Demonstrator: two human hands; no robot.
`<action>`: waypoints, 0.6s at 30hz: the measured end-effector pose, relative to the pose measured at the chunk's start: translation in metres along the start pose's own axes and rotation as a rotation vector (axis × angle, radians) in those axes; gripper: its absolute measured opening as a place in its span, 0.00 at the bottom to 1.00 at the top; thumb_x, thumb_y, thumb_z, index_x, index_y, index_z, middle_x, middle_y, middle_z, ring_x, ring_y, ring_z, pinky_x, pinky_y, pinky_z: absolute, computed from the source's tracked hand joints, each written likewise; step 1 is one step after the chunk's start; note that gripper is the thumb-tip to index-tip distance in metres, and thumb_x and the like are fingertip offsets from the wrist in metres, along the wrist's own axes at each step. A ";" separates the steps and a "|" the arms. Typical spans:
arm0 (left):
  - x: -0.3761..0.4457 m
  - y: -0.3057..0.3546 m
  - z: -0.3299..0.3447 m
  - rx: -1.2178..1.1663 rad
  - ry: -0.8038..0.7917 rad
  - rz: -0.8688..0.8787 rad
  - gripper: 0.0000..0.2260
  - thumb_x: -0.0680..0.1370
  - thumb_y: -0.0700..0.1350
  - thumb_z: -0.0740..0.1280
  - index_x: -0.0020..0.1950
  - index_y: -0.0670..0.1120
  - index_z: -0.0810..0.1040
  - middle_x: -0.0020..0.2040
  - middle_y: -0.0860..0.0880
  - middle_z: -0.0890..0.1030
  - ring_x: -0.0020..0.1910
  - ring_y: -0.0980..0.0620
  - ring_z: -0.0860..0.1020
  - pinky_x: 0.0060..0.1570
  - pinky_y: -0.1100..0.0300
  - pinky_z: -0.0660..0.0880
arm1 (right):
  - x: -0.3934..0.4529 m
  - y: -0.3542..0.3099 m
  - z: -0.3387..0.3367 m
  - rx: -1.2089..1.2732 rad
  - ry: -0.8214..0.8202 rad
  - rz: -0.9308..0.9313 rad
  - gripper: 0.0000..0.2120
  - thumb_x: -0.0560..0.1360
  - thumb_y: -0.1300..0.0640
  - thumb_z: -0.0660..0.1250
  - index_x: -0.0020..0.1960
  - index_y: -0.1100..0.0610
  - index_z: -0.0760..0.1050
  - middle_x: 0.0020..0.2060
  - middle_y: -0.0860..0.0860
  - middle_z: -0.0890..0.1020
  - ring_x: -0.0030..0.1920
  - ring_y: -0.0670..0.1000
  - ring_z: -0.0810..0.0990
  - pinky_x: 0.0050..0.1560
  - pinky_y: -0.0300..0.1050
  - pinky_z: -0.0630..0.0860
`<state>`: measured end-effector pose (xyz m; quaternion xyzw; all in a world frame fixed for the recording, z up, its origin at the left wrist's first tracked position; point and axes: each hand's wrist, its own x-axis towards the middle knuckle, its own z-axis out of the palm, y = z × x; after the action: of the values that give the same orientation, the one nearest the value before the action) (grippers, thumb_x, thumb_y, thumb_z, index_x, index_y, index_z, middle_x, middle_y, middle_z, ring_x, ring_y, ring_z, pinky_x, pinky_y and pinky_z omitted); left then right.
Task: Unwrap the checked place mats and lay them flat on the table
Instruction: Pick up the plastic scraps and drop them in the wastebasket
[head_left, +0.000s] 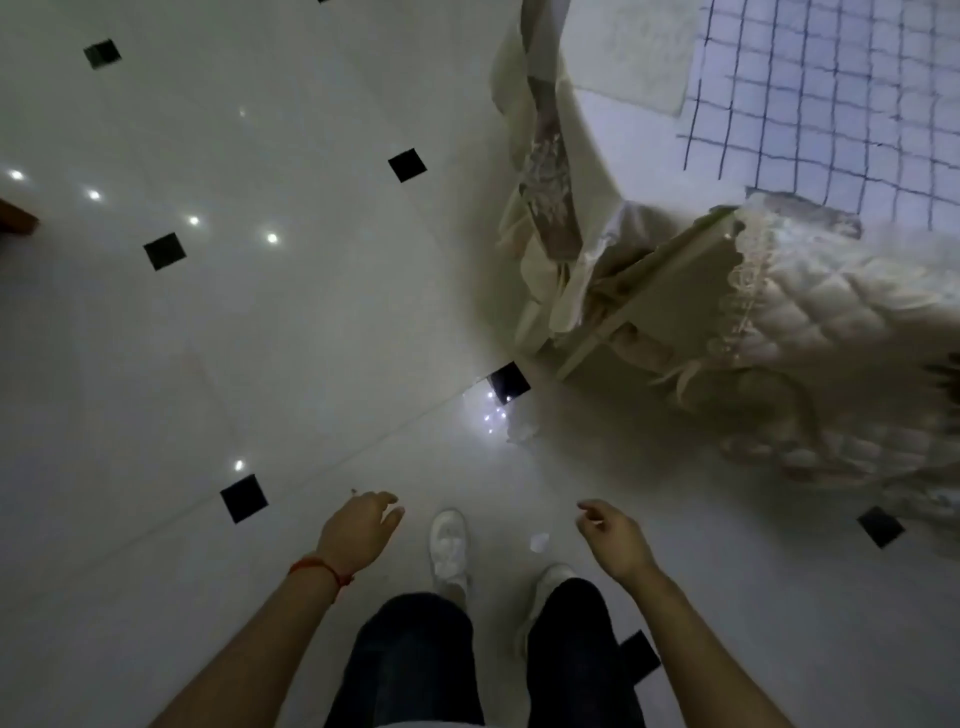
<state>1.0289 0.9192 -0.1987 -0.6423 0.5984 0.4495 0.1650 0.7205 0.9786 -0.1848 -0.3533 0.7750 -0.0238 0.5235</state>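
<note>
We note both hands empty: left hand (358, 525) and right hand (613, 535) hang loosely curled over the glossy white tiled floor (260, 338). A blue-checked white place mat (831, 104) lies on the cloth-draped desk (623, 156), well apart. We advise approaching first, then gripping corners.

A glossy, smooth tiled floor (260, 338), set with small polished black inserts (407, 164), is seen mirroring spots of light beyond the empty hands. Soft checked cloth (831, 93) is spread on the table, well ahead of the right hand (615, 538). A quilted, lace-edged fabric cover (810, 312) is draped over the chair.
</note>
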 end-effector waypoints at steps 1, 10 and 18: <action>0.007 -0.003 0.004 0.005 -0.003 -0.008 0.18 0.80 0.49 0.56 0.67 0.42 0.69 0.66 0.41 0.74 0.64 0.46 0.72 0.63 0.58 0.67 | 0.011 0.003 0.006 -0.007 -0.008 0.014 0.16 0.77 0.59 0.60 0.64 0.59 0.71 0.60 0.58 0.77 0.53 0.52 0.74 0.51 0.35 0.66; 0.106 -0.036 0.100 0.127 -0.056 -0.035 0.18 0.80 0.50 0.56 0.67 0.45 0.68 0.63 0.42 0.75 0.63 0.45 0.72 0.61 0.54 0.68 | 0.127 0.096 0.074 -0.159 -0.078 0.124 0.17 0.77 0.57 0.61 0.65 0.58 0.70 0.62 0.59 0.76 0.60 0.57 0.75 0.59 0.45 0.71; 0.209 -0.056 0.234 0.131 -0.069 0.044 0.17 0.79 0.49 0.58 0.65 0.44 0.71 0.60 0.40 0.77 0.60 0.43 0.74 0.58 0.51 0.71 | 0.238 0.220 0.166 -0.355 -0.135 0.121 0.21 0.77 0.53 0.60 0.69 0.56 0.64 0.64 0.59 0.72 0.63 0.58 0.72 0.60 0.50 0.71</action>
<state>0.9658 0.9778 -0.5053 -0.6010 0.6346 0.4347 0.2172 0.6944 1.0620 -0.5382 -0.3938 0.7499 0.1686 0.5041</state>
